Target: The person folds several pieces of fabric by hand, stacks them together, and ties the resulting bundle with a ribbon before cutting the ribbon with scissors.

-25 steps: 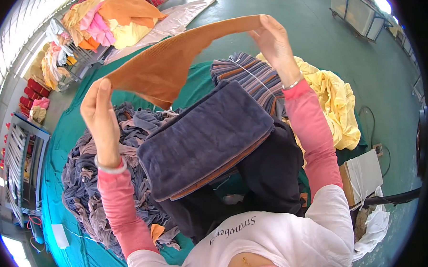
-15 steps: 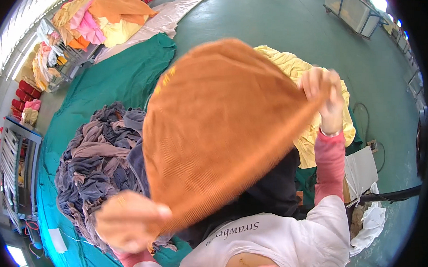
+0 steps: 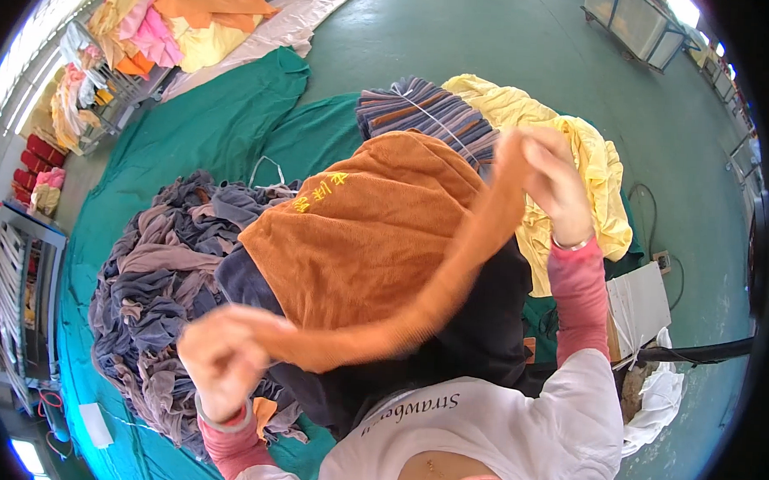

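- A brown towel (image 3: 376, 231) lies over the person's lap, on dark cloth (image 3: 244, 278) that shows at its left edge; the lap, in black trousers (image 3: 497, 318), seems to serve as a worktop.
- Its near edge is lifted in a curved band, probably held at both ends to keep it taut.
- The left hand (image 3: 225, 357) is closed, pinching the band's left end; blur hides the exact finger positions.
- The right hand (image 3: 552, 183) is bent around the other end, fingers nearly closed.
- Toward the green sheet's (image 3: 205, 129) left edge lies a grey heap (image 3: 163, 303); toward its right edge, yellow cloth (image 3: 597, 176).
- String apparently keeps the striped-looking bundle (image 3: 428, 117) together.
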Motion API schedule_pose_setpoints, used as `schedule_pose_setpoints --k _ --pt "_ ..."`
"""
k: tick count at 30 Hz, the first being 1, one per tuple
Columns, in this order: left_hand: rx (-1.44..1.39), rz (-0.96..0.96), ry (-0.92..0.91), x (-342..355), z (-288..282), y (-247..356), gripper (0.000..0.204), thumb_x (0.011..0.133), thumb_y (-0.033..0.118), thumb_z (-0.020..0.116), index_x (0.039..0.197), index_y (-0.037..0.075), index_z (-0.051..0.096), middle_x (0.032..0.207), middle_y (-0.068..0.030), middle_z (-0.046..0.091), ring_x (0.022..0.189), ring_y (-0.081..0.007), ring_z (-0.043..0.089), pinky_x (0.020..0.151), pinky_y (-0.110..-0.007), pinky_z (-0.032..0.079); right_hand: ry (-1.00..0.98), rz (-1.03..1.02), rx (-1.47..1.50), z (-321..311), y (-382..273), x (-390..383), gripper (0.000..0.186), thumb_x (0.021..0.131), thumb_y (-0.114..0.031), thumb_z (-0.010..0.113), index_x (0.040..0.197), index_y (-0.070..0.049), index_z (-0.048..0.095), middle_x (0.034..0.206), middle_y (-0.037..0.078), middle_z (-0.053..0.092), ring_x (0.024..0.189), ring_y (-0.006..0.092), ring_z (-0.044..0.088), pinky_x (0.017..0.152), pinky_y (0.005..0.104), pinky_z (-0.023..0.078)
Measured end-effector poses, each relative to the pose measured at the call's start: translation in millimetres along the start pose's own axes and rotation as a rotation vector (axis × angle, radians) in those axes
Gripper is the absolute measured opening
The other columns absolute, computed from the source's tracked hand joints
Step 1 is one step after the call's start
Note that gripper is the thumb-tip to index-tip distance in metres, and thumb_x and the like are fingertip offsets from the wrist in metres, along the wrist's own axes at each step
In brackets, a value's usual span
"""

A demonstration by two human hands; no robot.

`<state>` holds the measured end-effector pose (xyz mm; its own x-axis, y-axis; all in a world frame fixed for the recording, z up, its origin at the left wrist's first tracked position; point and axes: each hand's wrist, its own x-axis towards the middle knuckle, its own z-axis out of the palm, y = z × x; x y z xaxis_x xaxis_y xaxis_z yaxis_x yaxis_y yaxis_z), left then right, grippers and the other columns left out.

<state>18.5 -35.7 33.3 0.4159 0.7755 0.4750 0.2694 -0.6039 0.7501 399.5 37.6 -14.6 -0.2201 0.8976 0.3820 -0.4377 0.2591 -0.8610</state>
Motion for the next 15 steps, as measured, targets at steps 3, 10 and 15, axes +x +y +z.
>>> schedule_pose_setpoints --k 3,10,15 --pt "0.037 -0.245 0.401 18.7 0.1 -32.8 0.015 0.079 0.01 0.06 0.081 -0.005 0.06 0.084 -0.0101 0.063 0.073 -0.0113 0.055 0.067 -0.025 0.045 0.157 0.036 -0.251 1.5 26.6 38.9 0.036 0.087 -0.024 0.056 0.109 0.004 0.055 0.107 0.009 0.057 0.1 0.0149 0.053 0.087 0.0264 0.039" --pt "0.682 -0.011 -0.147 4.4 19.2 -26.0 0.063 0.054 0.02 0.08 0.109 0.007 0.05 0.116 -0.0127 0.048 0.113 -0.0332 0.044 0.095 -0.042 0.033 -0.008 0.533 -0.832 17.4 11.3 19.7 0.066 0.085 -0.037 0.057 0.134 0.0 0.033 0.125 0.013 0.047 0.099 0.0138 0.051 0.072 0.0243 0.045" --pt "0.804 0.177 -0.084 9.8 18.8 -39.8 0.033 0.054 -0.002 0.062 0.084 0.007 0.055 0.081 -0.006 0.057 0.079 -0.0253 0.055 0.08 -0.038 0.038 0.121 0.161 -0.56 29.4 10.3 30.3 0.045 0.081 -0.004 0.054 0.125 -0.005 0.046 0.1 0.002 0.056 0.078 0.0051 0.049 0.056 0.0192 0.041"
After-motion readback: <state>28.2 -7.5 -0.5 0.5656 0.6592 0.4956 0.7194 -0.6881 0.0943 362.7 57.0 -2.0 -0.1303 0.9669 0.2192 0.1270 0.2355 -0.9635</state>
